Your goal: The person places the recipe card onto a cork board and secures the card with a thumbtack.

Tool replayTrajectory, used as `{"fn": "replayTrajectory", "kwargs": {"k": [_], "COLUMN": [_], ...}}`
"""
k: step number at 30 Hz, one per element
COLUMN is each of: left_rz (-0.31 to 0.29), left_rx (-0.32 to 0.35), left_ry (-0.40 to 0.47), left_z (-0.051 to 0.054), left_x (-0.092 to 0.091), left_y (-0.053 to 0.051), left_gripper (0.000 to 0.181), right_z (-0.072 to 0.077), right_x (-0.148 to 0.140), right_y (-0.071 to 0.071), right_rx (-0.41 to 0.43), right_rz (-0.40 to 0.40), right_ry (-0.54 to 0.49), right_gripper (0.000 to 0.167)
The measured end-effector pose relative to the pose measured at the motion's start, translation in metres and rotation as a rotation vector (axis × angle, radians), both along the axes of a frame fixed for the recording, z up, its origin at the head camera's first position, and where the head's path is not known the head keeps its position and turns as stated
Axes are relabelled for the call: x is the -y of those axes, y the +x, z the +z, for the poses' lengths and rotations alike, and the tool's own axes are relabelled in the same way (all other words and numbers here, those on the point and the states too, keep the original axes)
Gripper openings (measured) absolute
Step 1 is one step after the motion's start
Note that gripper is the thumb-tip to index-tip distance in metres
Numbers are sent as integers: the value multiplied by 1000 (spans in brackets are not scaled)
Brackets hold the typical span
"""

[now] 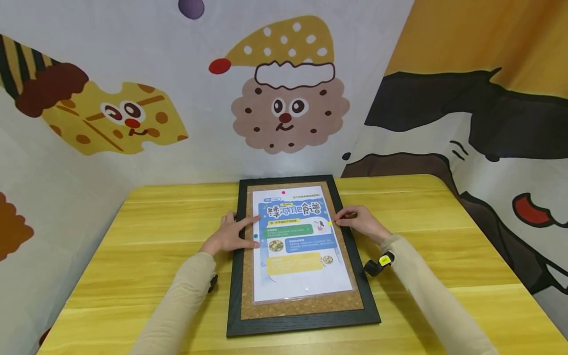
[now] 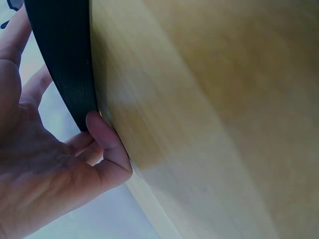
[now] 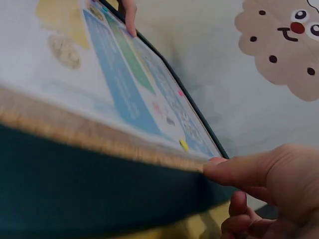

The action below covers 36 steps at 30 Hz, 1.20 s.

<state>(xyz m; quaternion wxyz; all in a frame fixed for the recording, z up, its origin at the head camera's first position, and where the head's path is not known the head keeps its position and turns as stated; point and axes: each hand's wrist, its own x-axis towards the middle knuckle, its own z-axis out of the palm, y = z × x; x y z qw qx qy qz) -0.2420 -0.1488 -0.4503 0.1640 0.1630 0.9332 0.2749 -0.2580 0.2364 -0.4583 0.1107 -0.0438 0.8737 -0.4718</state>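
A black-framed cork board [image 1: 303, 315] lies on the table, bearing a printed poster [image 1: 306, 281] in a clear sleeve. Small round pins, a pink one [image 1: 283, 192], a teal one [image 1: 256, 236] and a yellow one [image 1: 330, 223], dot the poster's edges. My left hand [image 1: 230, 234] spans the left frame bar, its thumb and index finger stretched onto the poster around the teal pin. The left wrist view shows its other fingers bent at the frame's outer edge. My right hand [image 1: 364, 224] touches the right side beside the yellow pin; a fingertip [image 3: 215, 168] meets the cork edge there, and lower fingers curl.
The yellow wood-grain table [image 1: 443, 246] extends on both sides of the board. Behind it hangs a white cloth [image 1: 208, 148] printed with cartoon figures. A dark wrist camera [image 1: 377, 265] sits by the right sleeve, close to the frame.
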Motion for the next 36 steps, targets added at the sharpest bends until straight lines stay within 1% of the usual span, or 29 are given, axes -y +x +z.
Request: {"fn": "replayTrajectory", "kwargs": {"k": [3, 5, 8, 12, 15, 18, 23, 32, 36], "left_rz": [-1, -1, 0, -5, -8, 1, 5, 16, 13], "left_rx": [-2, -4, -3, -2, 0, 8, 10, 9, 9], "left_ry": [1, 4, 6, 6, 11, 16, 6, -4, -2], "left_z": [1, 1, 2, 3, 4, 4, 3, 1, 1], "left_x": [1, 1, 2, 2, 1, 1, 0, 0, -1], "left_y": [0, 0, -1, -1, 0, 1, 1, 0, 0], "left_gripper": [84, 84, 84, 84, 83, 83, 83, 84, 84], "right_z": [-1, 0, 3, 8, 11, 13, 14, 12, 11], "right_x": [-9, -14, -20, -29, -37, -46, -59, -78, -83], "right_y": [4, 7, 10, 16, 21, 25, 32, 47, 51], "right_rx": [-11, -33, -58, -66, -73, -86, -87, -119, -120], "right_rz": [-7, -7, -17, -16, 4, 23, 52, 89, 93], "right_ry": [-25, -43, -52, -42, -27, -17, -25, 63, 74], "right_gripper": [18, 18, 17, 17, 19, 19, 18, 15, 15]}}
